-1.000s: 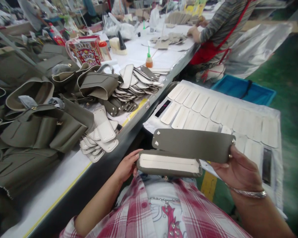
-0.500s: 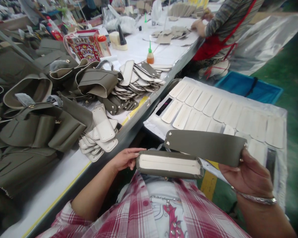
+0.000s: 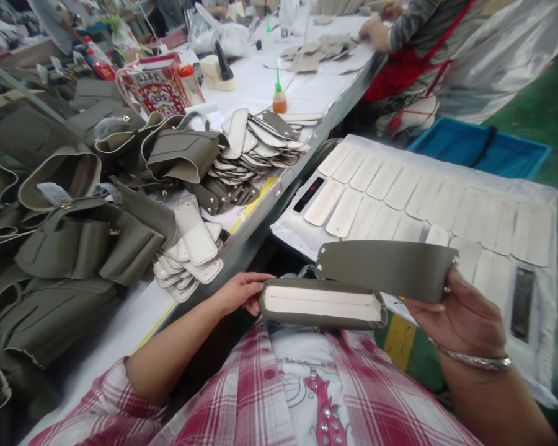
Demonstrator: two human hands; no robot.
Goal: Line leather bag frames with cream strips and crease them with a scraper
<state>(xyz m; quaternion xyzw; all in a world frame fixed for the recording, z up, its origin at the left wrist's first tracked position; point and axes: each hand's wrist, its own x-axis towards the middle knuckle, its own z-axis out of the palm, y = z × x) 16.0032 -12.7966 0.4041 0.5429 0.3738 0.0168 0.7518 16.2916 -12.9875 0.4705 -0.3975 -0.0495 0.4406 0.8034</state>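
In the head view, my left hand [image 3: 242,292] pinches the left end of an olive-green bag [image 3: 323,321], whose cream panel faces up toward me. The bag lies sideways against my front. My right hand [image 3: 465,313] grips the right end of a curved olive leather panel [image 3: 388,267], with the thumb in front. Small metal studs show at both ends of this panel. It sits just above and right of the bag, and its lower edge overlaps the bag's upper right corner. Whether the two are joined cannot be seen.
On the right, a white-covered board [image 3: 288,226] bears rows of cream panels [image 3: 402,186]. The long table [image 3: 255,223] holds stacked panels [image 3: 195,232], olive bags [image 3: 69,241] and a glue bottle [image 3: 279,99]. A co-worker [image 3: 413,37] stands by a blue bin [image 3: 502,148].
The bag has shifted slightly right and up in view, and the leather panel has risen a little with my right hand. Both hands keep their hold. The view has shifted slightly.
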